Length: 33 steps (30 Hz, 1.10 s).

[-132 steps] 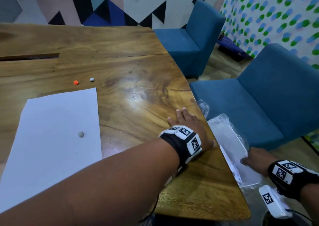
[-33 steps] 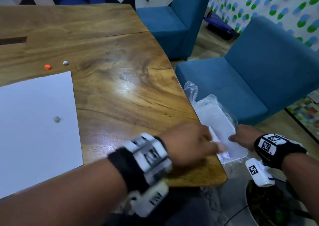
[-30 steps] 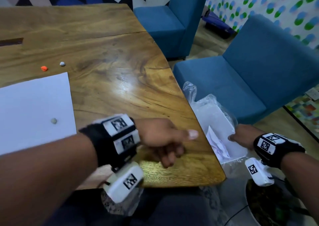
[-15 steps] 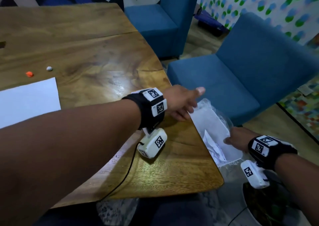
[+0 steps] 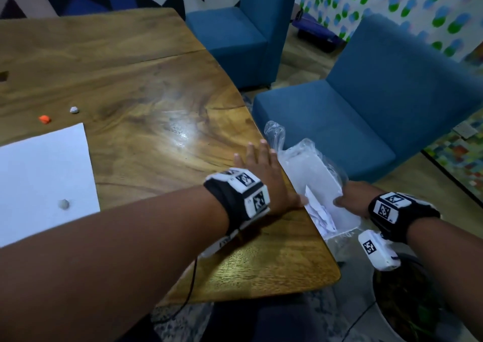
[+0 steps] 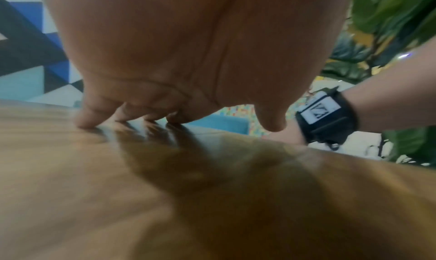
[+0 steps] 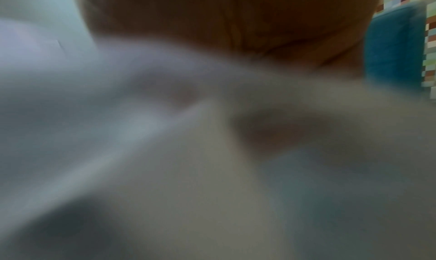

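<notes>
At the right edge of the wooden table (image 5: 156, 93), the left hand's fingers (image 5: 251, 150) are straight and slightly spread, with their tips pressed on the wood. The left wrist view shows those fingertips (image 6: 87, 118) touching the surface while the palm is arched a little above it. The left hand (image 5: 264, 174) holds nothing, and its thumb side lies just beside the clear plastic bag (image 5: 308, 169).

The right hand (image 5: 351, 201) grips the near rim of that bag from the right. Its thumb lies over the top edge, and the other fingers are hidden underneath, so I cannot tell how they sit. The right wrist view is too blurred to help. The bag hangs just off the table, touching or nearly touching its edge, with its mouth open upward. Its inside looks white and flat, and crumpled paper scraps (image 5: 320, 213) lie at the near end.

Farther left on the table lies a white sheet of paper (image 5: 44, 174) with a small grey pellet (image 5: 63, 204) on it. Beyond the sheet, an orange pellet (image 5: 44, 119) and a whitish pellet (image 5: 74, 109) sit near each other on the bare wood. A blue armchair (image 5: 366, 106) stands behind the bag.
</notes>
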Available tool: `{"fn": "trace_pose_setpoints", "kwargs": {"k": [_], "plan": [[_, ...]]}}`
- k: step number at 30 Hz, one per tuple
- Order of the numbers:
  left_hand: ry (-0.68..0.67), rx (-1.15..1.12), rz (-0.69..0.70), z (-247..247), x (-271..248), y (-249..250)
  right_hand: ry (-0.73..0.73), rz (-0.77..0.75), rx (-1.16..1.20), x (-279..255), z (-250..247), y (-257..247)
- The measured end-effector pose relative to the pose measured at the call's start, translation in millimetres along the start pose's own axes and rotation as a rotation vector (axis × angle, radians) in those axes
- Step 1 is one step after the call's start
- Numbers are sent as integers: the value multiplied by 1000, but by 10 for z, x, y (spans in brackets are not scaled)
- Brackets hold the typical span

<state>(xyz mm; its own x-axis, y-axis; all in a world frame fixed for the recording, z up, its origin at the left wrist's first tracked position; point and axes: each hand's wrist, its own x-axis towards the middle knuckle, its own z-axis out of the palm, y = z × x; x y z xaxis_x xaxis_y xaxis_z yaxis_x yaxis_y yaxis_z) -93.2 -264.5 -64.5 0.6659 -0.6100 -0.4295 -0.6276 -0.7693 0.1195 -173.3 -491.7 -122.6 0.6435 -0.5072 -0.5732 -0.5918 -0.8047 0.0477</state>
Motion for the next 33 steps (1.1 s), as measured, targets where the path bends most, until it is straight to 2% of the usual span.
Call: {"fn": "trace_pose_setpoints", "kwargs": {"k": [3,4,5,6,8,9,11,13,17,18,19,21,24,27,29,32,33], "plan": [[-74,55,330,35,-210,223,1,-8,-16,20,-24,-33],[-94,37,402,-3,-263,237,2,-13,-15,35,-27,-33],[-79,1,416,-65,-279,206,4,-17,-18,41,-33,-25],[-26,-24,373,-117,-253,148,6,-16,-16,37,-34,-12],[100,-17,199,-186,-121,-51,9,0,-9,19,-14,25],[122,-9,92,-206,-58,-142,12,1,-9,14,1,47],[71,-12,-64,-193,41,-240,19,2,-3,22,34,86],[9,-26,-62,-160,24,-191,16,11,-2,18,55,101],[-4,-40,255,-160,-89,-118,18,12,-1,42,69,89],[18,-53,288,-197,-79,-150,18,10,1,53,72,90],[48,-74,261,-243,-45,-193,13,14,6,62,76,92],[106,-125,83,-330,84,-341,10,13,9,71,85,68],[102,-134,-153,-393,295,-526,9,13,12,79,89,55],[25,-105,-189,-371,357,-457,4,22,9,81,86,39],[-13,-66,-112,-322,279,-313,6,18,1,79,84,16],[-64,18,213,-259,78,-230,11,1,-3,80,71,-7],[-46,18,279,-255,13,-280,15,0,-6,74,68,-5]]}}
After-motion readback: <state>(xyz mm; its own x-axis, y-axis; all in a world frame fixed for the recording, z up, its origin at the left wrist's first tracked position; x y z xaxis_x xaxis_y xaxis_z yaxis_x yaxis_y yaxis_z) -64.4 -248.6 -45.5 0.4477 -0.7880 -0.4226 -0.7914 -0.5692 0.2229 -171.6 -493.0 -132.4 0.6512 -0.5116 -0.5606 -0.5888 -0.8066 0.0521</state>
